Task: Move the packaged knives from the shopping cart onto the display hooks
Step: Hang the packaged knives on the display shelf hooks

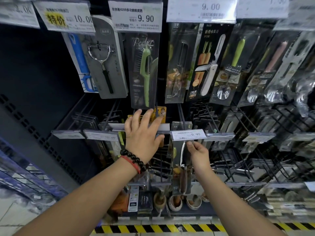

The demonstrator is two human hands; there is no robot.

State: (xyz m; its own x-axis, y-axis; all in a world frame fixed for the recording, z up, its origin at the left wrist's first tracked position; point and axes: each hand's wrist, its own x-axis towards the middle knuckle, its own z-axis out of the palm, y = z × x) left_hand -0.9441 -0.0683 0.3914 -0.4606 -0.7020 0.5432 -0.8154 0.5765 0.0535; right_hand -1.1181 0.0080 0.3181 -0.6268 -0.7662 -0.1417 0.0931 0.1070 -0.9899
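Observation:
A packaged serrated knife [182, 167] in a clear and dark card hangs upright just below the 9.90 price tag [188, 135] on a display hook [183, 120]. My right hand [197, 155] pinches the package's top right edge between thumb and fingers. My left hand [144, 132], with a bead bracelet and red string at the wrist, rests spread over the neighbouring hook's tag strip [119, 127], fingers touching a yellow package [161, 112] behind. The shopping cart [25, 176] shows only as blue wire at the far left.
Peelers and folding fruit knives [208, 65] hang on the upper row under price tags. More dark hooks with packages fill the right side. Small bowls [174, 202] sit on the bottom shelf. A yellow-black hazard stripe [170, 229] marks the floor edge.

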